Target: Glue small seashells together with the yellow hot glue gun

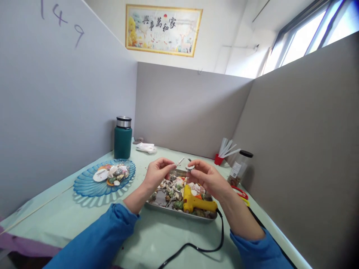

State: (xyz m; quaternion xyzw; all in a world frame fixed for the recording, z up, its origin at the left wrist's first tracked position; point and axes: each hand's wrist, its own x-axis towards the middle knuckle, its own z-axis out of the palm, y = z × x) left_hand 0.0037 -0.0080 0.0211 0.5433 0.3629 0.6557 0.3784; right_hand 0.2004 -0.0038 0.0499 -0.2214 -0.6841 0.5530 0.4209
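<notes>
Between the fingertips of my left hand [159, 172] is a thin whitish stick-like piece [180, 161], pointing up and right. My right hand [209, 177] pinches a small pale shell [190, 168]; a tiny dark tip shows just above it. The two pieces are close together but apart. Below both hands lies a metal tray [179, 213] filled with mixed seashells [175, 188]. A yellow hot glue gun [196, 203] rests on the shells at the tray's right front, its black cord [196, 247] running toward me.
At left, a blue scalloped plate [86, 184] holds more shells and a white disc. Behind it stands a green bottle [122, 142]. White glue sticks [226, 148] stand in a red cup [218, 160], near a dark-lidded jar [238, 169] and red-and-yellow handles [241, 194]. Grey partitions [190, 108] enclose the table.
</notes>
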